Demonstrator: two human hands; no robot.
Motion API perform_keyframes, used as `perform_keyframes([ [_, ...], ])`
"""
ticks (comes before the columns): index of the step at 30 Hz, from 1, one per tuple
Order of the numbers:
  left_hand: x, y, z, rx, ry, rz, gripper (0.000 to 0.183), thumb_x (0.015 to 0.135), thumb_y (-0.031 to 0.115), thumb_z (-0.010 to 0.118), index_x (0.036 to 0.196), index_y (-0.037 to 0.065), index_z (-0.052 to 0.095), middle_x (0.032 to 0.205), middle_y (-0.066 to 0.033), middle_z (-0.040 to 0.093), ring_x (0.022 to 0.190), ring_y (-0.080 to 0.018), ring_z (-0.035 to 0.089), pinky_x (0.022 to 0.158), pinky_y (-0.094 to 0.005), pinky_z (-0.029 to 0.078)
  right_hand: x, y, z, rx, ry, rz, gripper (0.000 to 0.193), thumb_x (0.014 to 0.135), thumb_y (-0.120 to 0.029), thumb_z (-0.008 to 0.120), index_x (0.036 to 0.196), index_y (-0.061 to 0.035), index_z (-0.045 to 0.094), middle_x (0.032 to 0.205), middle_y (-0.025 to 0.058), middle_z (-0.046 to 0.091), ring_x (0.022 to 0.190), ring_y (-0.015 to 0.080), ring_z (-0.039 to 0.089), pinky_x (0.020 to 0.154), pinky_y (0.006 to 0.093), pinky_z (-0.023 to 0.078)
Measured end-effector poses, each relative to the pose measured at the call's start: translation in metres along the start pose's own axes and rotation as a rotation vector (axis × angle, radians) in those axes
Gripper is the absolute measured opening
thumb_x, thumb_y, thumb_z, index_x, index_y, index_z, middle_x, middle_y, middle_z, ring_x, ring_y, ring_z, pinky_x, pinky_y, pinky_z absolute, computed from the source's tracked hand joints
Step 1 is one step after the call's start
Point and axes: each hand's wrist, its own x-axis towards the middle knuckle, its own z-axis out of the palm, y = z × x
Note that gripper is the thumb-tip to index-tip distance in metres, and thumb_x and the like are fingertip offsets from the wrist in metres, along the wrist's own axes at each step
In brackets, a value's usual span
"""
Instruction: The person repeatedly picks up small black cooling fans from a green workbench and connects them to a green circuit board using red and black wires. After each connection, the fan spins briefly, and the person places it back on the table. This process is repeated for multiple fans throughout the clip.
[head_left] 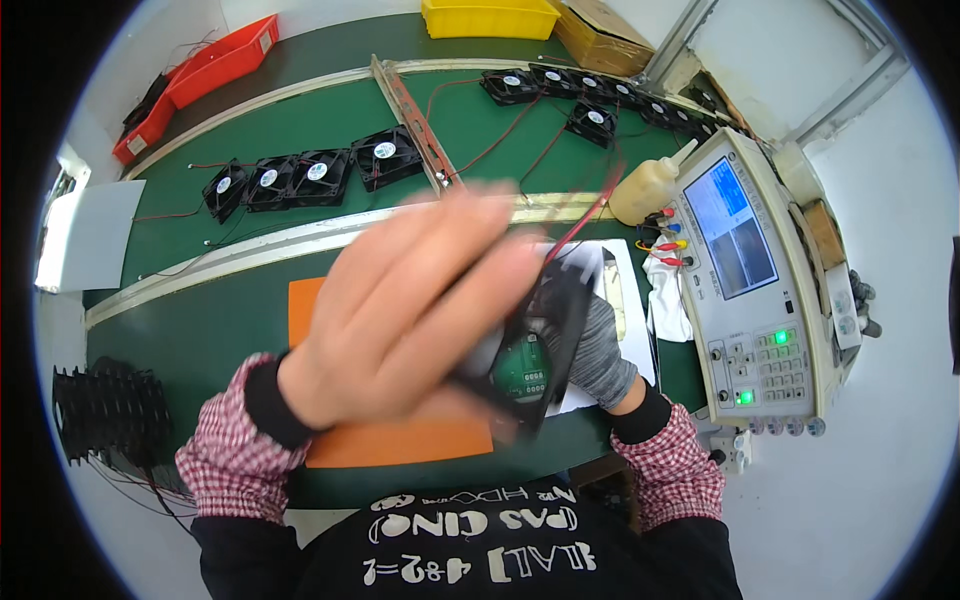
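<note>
A black square cooling fan housing (pixel 572 350) is tilted in front of me, blurred, with a green circuit board (pixel 521 368) showing inside it. My right hand (pixel 602 355), in a grey knit glove, grips it along its right side. Bare and smeared by motion, my left hand (pixel 405 310) covers the housing's left part with its fingers stretched toward the upper right. Whether those fingers touch the housing cannot be made out. Red and black wires (pixel 585 222) rise from the housing. Under my hands lie an orange mat (pixel 390 447) and a white sheet (pixel 638 290).
Finished-looking fans (pixel 318 172) line the green bench behind a pale rail (pixel 240 252). More fans (pixel 592 122) sit far right. A test instrument (pixel 735 230), a squeeze bottle (pixel 640 193) and a white cloth (pixel 668 300) stand right. Stacked black frames (pixel 110 412) are left; red bins (pixel 222 68) and a yellow bin (pixel 490 18) are behind.
</note>
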Motion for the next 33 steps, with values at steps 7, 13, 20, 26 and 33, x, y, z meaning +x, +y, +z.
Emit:
perform_keyframes([
  [7, -0.041, -0.164, 0.071, 0.386, -0.374, -0.557, 0.105, 0.067, 0.050, 0.080, 0.139, -0.010, 0.032, 0.144, -0.0294, 0.036, 0.139, -0.0399, 0.028, 0.114, -0.0508, 0.022, 0.005, -0.002, -0.009, 0.187, 0.291, 0.083, 0.022, 0.081, -0.018, 0.076, 0.094, -0.0026, 0.065, 0.082, 0.0035, 0.062, 0.070, 0.0112, 0.055, 0.066, 0.0263, 0.048],
  [13, -0.029, -0.130, 0.071, 0.151, -0.050, -0.328, 0.027, 0.065, -0.013, 0.050, 0.085, 0.002, 0.062, 0.083, -0.0118, 0.057, 0.085, -0.0336, 0.053, 0.074, -0.0401, 0.045, -0.007, 0.002, -0.006, 0.299, 0.266, -0.001, 0.035, 0.079, -0.007, 0.076, 0.112, -0.0034, 0.064, 0.086, 0.0023, 0.060, 0.075, 0.0097, 0.055, 0.071, 0.0242, 0.048],
  [20, -0.024, -0.141, 0.058, 0.347, -0.263, -0.465, 0.093, 0.063, 0.025, 0.082, 0.136, -0.007, 0.035, 0.135, -0.0305, 0.040, 0.126, -0.0417, 0.042, 0.109, -0.0442, 0.033, -0.002, -0.025, -0.008, 0.659, -0.135, 0.271, 0.068, 0.078, -0.005, 0.078, 0.138, -0.0026, 0.048, 0.090, -0.0016, 0.056, 0.080, 0.0044, 0.053, 0.073, 0.0181, 0.045],
  [26, -0.046, -0.165, 0.061, 0.320, -0.536, -0.695, 0.065, 0.057, 0.014, 0.074, 0.113, -0.005, 0.048, 0.111, -0.0259, 0.051, 0.105, -0.0405, 0.051, 0.093, -0.0391, 0.043, -0.008, -0.046, -0.008, 0.640, -0.199, 0.292, 0.063, 0.077, -0.007, 0.078, 0.133, -0.0010, 0.052, 0.087, -0.0023, 0.056, 0.080, 0.0047, 0.053, 0.075, 0.0190, 0.047],
  [33, -0.015, 0.020, -0.003, -0.215, 0.028, -0.197, 0.089, 0.057, 0.023, 0.088, 0.127, -0.004, 0.040, 0.115, -0.0239, 0.048, 0.102, -0.0366, 0.053, 0.092, -0.0444, 0.044, -0.022, -0.050, -0.010, 0.772, -0.734, 0.297, 0.051, 0.088, -0.009, 0.066, 0.135, -0.0038, 0.047, 0.125, 0.0079, 0.056, 0.113, 0.0192, 0.056, 0.097, 0.0333, 0.047],
])
